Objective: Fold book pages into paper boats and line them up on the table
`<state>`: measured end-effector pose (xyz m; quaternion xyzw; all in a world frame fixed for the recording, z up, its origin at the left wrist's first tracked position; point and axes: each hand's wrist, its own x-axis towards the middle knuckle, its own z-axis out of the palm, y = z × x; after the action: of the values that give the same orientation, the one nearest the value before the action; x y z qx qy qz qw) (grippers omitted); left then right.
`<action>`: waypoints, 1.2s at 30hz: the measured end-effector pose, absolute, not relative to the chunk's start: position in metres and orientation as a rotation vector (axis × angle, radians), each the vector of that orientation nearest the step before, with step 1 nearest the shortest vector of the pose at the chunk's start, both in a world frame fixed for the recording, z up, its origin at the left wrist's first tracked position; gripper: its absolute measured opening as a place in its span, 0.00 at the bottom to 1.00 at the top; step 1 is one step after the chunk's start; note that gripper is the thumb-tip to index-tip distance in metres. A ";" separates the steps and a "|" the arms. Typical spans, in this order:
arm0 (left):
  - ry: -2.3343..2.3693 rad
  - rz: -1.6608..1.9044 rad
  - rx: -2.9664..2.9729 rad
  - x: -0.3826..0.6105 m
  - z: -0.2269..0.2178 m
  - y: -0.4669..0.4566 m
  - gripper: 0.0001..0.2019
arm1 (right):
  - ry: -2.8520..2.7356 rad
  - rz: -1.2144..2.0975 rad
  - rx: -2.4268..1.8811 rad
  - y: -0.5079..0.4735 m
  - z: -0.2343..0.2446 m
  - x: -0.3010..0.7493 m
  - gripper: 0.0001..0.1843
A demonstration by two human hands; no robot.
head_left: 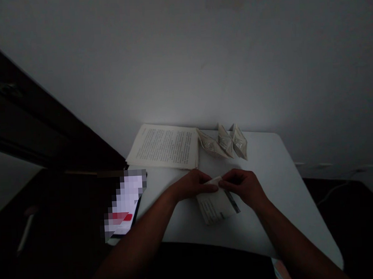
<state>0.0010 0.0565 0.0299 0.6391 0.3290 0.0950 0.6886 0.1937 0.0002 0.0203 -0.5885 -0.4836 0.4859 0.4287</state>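
Dim white worktop (278, 159), folded printed paper sheet (216, 205).
Clamped by left hand (192, 185), right hand (243, 187); crooked crease likely in gloom.

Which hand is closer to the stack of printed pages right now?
Left. The left hand pinches the folded sheet just in front of the stack; the right hand holds it farther right.

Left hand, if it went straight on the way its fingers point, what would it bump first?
Probably the right hand: the left hand points at it across the folded paper both pinch.
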 end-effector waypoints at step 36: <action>0.740 0.250 1.523 0.004 0.026 0.052 0.21 | -1.334 1.255 -1.492 0.000 0.017 0.191 0.14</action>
<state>0.0042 0.0519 0.0264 0.6720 0.3262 0.1101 0.6556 0.1910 -0.0004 0.0168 -0.5843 -0.5223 0.4913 0.3800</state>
